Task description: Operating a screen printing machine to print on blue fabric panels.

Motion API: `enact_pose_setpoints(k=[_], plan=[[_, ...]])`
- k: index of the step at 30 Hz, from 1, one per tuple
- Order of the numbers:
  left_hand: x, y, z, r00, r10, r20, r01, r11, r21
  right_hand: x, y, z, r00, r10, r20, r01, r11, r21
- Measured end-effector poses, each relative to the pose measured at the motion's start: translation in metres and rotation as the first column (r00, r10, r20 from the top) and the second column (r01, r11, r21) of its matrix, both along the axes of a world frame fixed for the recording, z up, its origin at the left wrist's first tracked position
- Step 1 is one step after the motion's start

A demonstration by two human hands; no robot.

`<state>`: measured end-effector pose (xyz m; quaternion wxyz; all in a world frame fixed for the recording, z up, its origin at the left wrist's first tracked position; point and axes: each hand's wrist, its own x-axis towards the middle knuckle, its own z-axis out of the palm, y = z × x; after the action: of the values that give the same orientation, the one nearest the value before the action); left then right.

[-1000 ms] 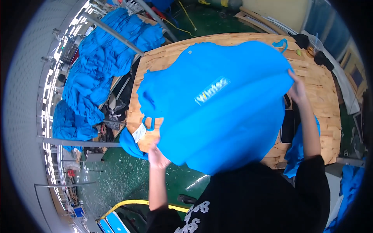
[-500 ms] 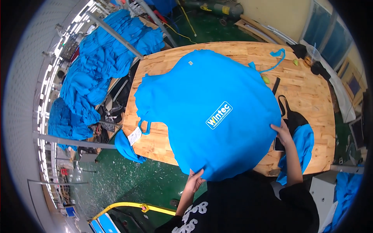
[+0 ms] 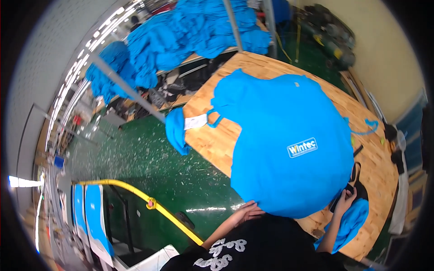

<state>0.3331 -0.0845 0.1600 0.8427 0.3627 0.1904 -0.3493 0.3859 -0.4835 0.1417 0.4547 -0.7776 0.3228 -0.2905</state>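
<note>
A large, rounded blue fabric cover (image 3: 271, 126) lies spread over the wooden table, with a small white-framed printed logo on it. My left hand (image 3: 246, 213) is at its near edge, thumb and fingertips pinching the hem. Close to its right edge is my right hand (image 3: 344, 202), fingers curled beside a black strap (image 3: 357, 170); what they grip is hard to make out. Under my right forearm lies a bunched blue cloth piece (image 3: 354, 219) with a black part. A blue tie loop (image 3: 216, 118) sticks out at the cover's left side, next to a white paper (image 3: 195, 122).
The wooden table (image 3: 212, 144) has a metal post (image 3: 122, 86) near its left corner. Heaped blue fabric (image 3: 190, 36) covers a rack beyond. A folded blue piece (image 3: 175, 131) hangs off the left edge. A yellow curved rail (image 3: 176, 220) stands at lower left. A cup (image 3: 400, 141) stands far right.
The view has swung left, so the table appears turned and further right. My right hand has come away from the cover's edge toward the black strap. My left hand stays at the near hem.
</note>
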Motion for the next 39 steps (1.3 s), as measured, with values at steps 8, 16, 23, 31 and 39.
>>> enact_pose_setpoints(k=[8, 16, 23, 31, 39], plan=[[-0.101, 0.034, -0.019, 0.937, -0.192, 0.292, -0.123, 0.602, 0.789, 0.124, 0.18, 0.06, 0.754, 0.656, 0.035, -0.541, 0.65, -0.534], [-0.237, 0.069, -0.037, 0.973, 0.062, -0.221, 0.213, 0.112, 0.971, 0.328, 0.385, 0.04, 0.206, 0.931, -0.302, -0.753, -0.047, -0.656], [-0.374, -0.018, -0.135, 0.734, 0.617, -0.285, 0.176, 0.233, 0.956, 0.421, 0.46, 0.009, 0.399, 0.58, -0.71, -0.836, -0.087, -0.541], [-0.381, -0.121, -0.196, 0.611, 0.733, -0.299, -0.115, 0.456, 0.883, 0.447, 0.491, 0.007, 0.39, 0.614, -0.687, -0.814, -0.12, -0.569], [-0.361, -0.106, -0.22, 0.545, 0.832, -0.105, -0.226, 0.266, 0.937, 0.494, 0.495, 0.032, 0.164, 0.648, -0.744, -0.881, -0.244, -0.406]])
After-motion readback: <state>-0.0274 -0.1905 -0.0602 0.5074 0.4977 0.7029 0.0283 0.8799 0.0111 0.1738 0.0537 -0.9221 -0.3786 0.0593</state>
